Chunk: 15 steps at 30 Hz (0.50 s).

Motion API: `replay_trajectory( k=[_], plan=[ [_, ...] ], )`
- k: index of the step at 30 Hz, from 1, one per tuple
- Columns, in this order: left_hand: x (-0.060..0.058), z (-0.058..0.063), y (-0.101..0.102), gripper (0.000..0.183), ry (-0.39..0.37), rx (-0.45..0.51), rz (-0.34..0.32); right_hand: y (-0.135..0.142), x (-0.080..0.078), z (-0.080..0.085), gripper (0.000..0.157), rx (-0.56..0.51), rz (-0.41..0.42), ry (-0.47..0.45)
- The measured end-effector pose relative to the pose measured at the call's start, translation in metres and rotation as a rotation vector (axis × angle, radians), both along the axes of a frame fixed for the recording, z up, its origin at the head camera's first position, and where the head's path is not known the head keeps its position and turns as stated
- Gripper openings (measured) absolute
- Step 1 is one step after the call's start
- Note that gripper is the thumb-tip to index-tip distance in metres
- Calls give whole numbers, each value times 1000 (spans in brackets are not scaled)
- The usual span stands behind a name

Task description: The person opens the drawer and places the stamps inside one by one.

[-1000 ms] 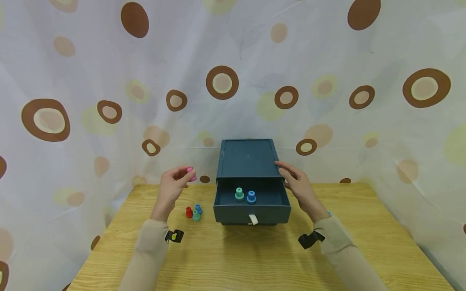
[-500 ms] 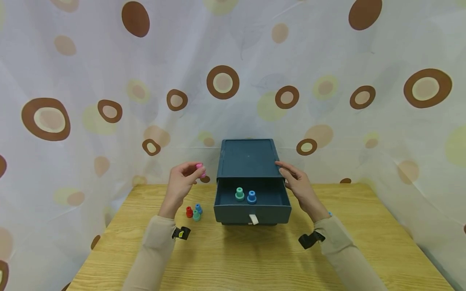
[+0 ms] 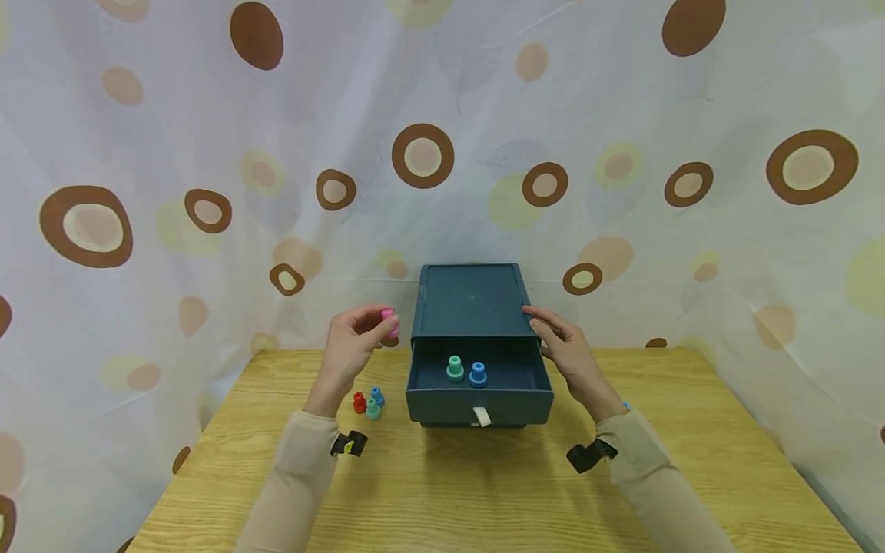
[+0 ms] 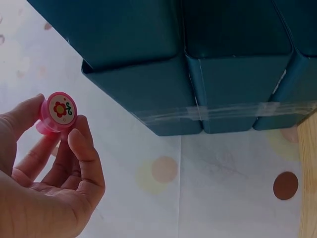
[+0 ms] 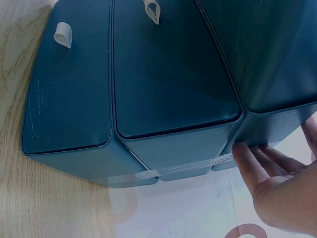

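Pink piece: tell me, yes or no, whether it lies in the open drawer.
No, the left hand pinches the pink piece in the air outside the drawer.

Has carried the pink stamp (image 3: 389, 323) rightward in the left hand (image 3: 353, 343) over the last second, closing on the left side of the box (image 3: 473, 299) but remaining apart from it. Covered most of that run in the first half-second, then only a short stretch. Appears slightly higher in the head view too; cannot tell whether lifted or moved farther. Now hides most of the brown spot (image 3: 389, 343), fully visible a second ago and partly covered half a second ago. Has brought along the left sleeve (image 3: 293, 476) and wrist strap (image 3: 349, 443), shifted right toward the near side of the red stamp (image 3: 359, 402).
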<state>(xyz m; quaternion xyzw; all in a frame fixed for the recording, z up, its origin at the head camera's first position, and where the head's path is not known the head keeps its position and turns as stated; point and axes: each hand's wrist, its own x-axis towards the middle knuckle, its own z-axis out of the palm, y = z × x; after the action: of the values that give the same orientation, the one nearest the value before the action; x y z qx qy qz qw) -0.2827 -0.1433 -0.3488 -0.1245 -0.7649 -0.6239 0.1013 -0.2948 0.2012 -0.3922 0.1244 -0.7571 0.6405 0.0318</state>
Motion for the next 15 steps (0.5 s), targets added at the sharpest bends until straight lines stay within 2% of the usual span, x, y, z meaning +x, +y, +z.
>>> replay_trajectory(
  k=[5,8,14,15],
  plan=[
    [4,5,9,34,-8,33,-45,0,0,0,56,-1,0,2],
    [8,9,15,33,-14,34,-50,-1,0,0,55,-5,1,2],
    [9,9,23,37,8,38,-84,0,0,0,55,-4,6,1],
    [7,6,25,38,15,40,-93,0,0,0,55,-2,6,2]
  ],
)
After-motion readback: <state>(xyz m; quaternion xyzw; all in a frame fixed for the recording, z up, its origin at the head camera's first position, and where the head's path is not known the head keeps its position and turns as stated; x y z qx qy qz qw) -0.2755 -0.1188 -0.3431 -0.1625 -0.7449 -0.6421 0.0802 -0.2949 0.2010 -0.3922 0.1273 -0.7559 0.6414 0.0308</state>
